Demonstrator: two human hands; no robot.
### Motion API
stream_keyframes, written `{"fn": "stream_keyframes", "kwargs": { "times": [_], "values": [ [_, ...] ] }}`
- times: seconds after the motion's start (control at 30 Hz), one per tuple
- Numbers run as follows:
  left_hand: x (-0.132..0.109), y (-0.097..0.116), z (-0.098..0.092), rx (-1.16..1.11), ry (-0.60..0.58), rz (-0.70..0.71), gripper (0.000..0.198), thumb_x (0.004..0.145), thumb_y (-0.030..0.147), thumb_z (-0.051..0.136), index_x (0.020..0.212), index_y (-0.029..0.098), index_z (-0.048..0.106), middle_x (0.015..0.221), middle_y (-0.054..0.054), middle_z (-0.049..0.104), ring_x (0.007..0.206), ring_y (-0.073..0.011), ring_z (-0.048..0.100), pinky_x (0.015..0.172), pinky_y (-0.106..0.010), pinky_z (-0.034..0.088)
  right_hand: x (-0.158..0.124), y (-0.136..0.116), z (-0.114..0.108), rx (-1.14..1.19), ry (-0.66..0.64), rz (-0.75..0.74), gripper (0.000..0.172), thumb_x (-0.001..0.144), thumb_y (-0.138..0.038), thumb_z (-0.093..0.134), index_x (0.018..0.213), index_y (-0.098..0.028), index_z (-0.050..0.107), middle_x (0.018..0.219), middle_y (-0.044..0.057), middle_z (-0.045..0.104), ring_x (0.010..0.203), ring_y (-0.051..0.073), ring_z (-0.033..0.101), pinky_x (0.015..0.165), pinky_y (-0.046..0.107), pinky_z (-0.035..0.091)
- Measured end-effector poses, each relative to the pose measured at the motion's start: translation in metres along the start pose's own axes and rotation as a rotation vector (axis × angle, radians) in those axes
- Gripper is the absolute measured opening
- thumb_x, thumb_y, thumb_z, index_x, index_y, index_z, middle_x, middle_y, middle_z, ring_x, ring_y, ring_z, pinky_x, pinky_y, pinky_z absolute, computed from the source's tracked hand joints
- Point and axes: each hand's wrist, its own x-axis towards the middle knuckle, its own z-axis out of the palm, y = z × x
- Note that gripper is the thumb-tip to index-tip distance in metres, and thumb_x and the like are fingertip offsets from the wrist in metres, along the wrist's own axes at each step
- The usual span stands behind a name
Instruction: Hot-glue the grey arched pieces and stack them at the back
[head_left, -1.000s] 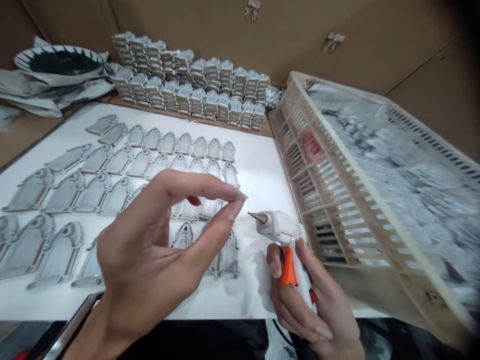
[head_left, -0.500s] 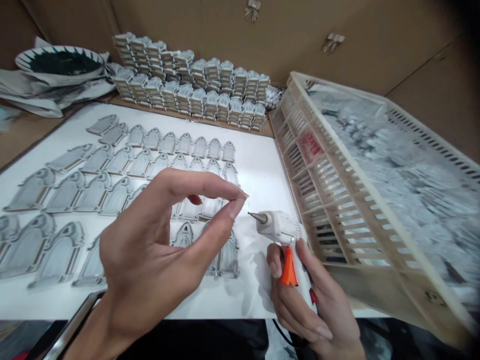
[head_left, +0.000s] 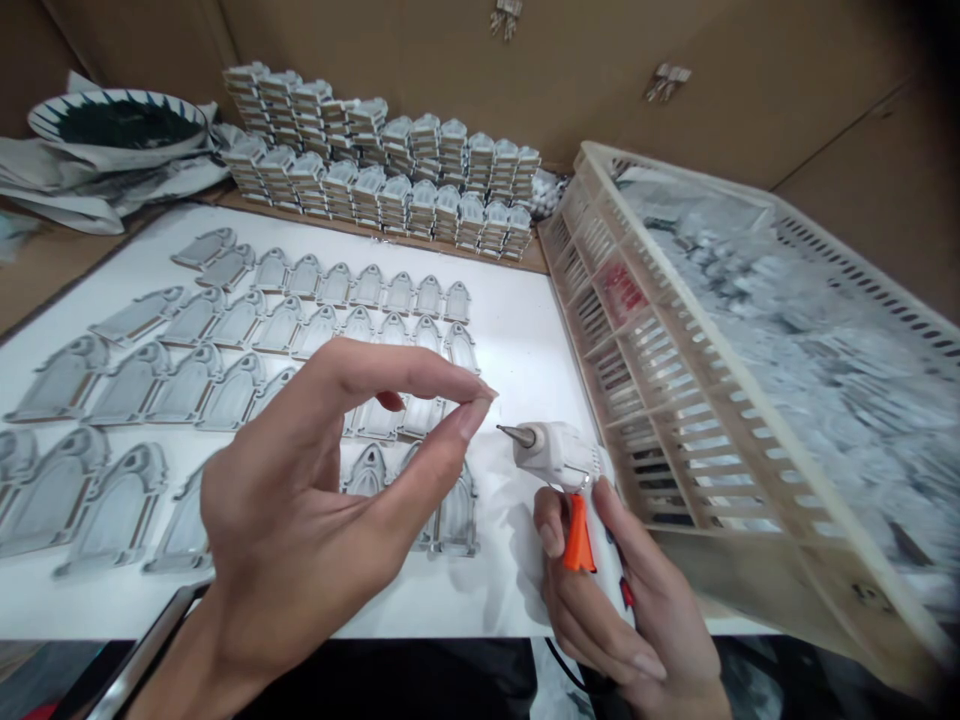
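My left hand [head_left: 315, 490] is raised over the white board, thumb and index finger pinched together at the tips. Whatever sits in that pinch, if anything, is too small to make out. A white glue gun [head_left: 559, 455] with an orange trigger is gripped in my right hand [head_left: 622, 600]. Its metal nozzle points left, a short way from the pinched fingertips and not touching them. Beneath and behind my left hand, several grey arch-shaped pieces [head_left: 124, 505] lie in rows, some of them hidden by the hand.
Stacked arch-shaped pieces [head_left: 371, 195] line the board's far edge. A cream plastic crate [head_left: 637, 330] full of clear bags stands at the right. On crumpled paper at the far left sits a plate [head_left: 120, 120] with dark green contents. Cardboard [head_left: 600, 90] forms the back wall.
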Motion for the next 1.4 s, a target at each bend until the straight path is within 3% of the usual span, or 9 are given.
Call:
{"fn": "stream_keyframes", "kwargs": {
  "times": [0.47, 1.4],
  "values": [
    [-0.0008, 0.0040, -0.0004, 0.002, -0.023, -0.070, 0.017, 0.103, 0.020, 0.075, 0.110, 0.035, 0.073, 0.103, 0.006, 0.079, 0.090, -0.0203, 0.075, 0.079, -0.046, 0.062, 0.0002, -0.0009, -0.0015, 0.020, -0.025, -0.004, 0.053, 0.118, -0.057, 0.049, 0.108, -0.016, 0.082, 0.040, -0.013, 0.032, 0.028, 0.003, 0.013, 0.038, 0.010, 0.029],
    [-0.0035, 0.0001, 0.0009, -0.007, -0.046, -0.058, 0.018, 0.104, 0.021, 0.076, 0.114, 0.036, 0.074, 0.104, 0.004, 0.078, 0.095, -0.0223, 0.076, 0.082, -0.048, 0.064, -0.0016, -0.0011, -0.0029, 0.021, -0.019, 0.005, 0.051, 0.118, -0.057, 0.052, 0.107, -0.017, 0.082, 0.040, -0.013, 0.032, 0.028, 0.003, 0.015, 0.038, 0.011, 0.028]
  ]
}}
